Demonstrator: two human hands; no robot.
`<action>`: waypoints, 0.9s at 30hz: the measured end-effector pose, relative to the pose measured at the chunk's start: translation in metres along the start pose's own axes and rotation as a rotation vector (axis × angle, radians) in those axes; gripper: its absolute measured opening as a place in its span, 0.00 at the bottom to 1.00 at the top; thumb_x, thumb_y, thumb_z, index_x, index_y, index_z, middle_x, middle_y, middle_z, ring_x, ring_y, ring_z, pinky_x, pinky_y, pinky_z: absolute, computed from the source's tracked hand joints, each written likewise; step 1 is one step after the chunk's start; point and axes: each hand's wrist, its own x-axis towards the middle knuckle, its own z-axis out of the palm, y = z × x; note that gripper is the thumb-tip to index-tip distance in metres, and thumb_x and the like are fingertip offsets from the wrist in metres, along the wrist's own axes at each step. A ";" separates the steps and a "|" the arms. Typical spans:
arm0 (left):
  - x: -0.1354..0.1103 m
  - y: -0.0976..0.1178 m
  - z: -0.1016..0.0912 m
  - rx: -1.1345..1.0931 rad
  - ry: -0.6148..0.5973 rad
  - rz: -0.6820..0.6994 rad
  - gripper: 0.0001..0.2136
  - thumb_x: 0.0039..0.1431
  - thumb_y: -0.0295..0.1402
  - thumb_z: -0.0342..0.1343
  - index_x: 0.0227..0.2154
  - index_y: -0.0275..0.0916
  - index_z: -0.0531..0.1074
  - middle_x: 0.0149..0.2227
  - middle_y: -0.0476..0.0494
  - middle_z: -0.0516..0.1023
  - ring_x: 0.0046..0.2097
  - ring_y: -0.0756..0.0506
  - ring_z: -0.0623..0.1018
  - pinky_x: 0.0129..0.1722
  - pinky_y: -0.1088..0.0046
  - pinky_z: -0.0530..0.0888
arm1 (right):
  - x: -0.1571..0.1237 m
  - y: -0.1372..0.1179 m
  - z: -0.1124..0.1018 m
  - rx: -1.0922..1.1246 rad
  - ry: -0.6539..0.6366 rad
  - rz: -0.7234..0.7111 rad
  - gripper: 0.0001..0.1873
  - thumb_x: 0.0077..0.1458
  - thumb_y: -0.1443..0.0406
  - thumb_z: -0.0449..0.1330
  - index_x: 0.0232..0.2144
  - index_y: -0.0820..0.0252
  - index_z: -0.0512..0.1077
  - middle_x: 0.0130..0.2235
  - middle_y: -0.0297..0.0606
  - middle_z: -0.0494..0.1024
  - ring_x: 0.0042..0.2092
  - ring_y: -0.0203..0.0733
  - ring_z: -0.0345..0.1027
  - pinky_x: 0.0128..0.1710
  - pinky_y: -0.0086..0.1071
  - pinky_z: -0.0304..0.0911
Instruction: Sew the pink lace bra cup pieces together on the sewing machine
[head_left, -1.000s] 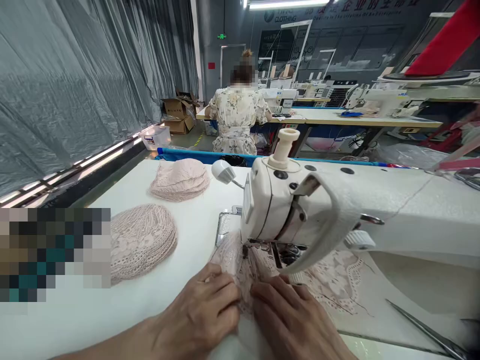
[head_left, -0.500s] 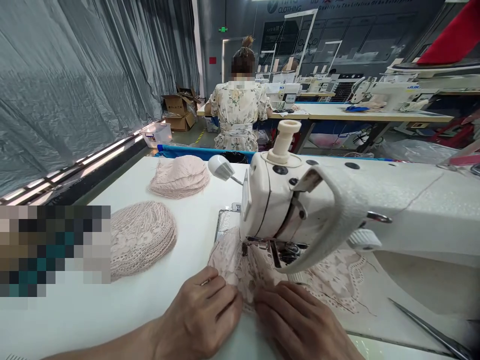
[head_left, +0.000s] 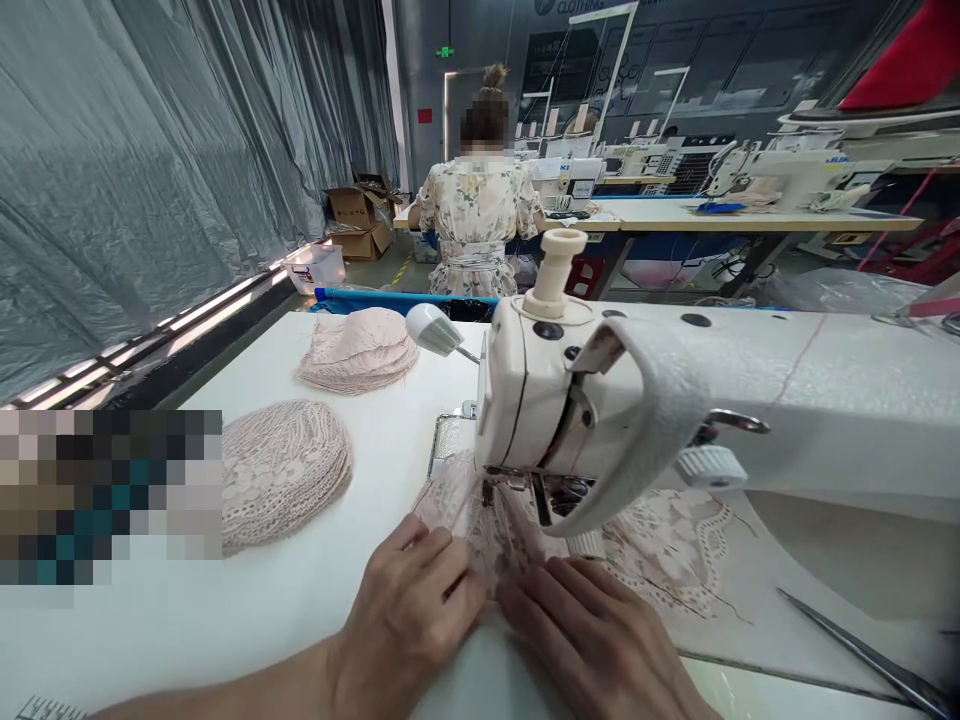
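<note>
A pale pink lace piece [head_left: 480, 515] lies under the presser foot of a white sewing machine [head_left: 675, 400]. My left hand [head_left: 409, 610] rests on the lace's near left edge, fingers curled and pressed down on the fabric. Beside it, my right hand [head_left: 592, 640] lies on the lace just in front of the needle area, fingers together and pressed flat on the cloth. More of the lace spreads out to the right under the machine arm [head_left: 675, 545].
Two stacks of pink lace cups sit on the white table, one close [head_left: 281, 470] and one farther back [head_left: 358, 350]. Scissors [head_left: 862, 650] lie at the right. A person in a floral dress [head_left: 480, 220] stands at another table behind. Grey plastic sheeting hangs on the left.
Both hands stayed on the lace and shifted slightly; the lace moved a little under the foot. The camera view drifted slightly left.
</note>
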 end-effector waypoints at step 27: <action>-0.015 -0.001 0.001 -0.026 0.025 0.122 0.15 0.63 0.21 0.45 0.23 0.34 0.70 0.25 0.47 0.71 0.28 0.49 0.68 0.33 0.67 0.63 | -0.002 0.002 0.005 0.008 0.041 -0.054 0.22 0.68 0.71 0.41 0.31 0.60 0.72 0.32 0.34 0.78 0.34 0.37 0.68 0.35 0.34 0.56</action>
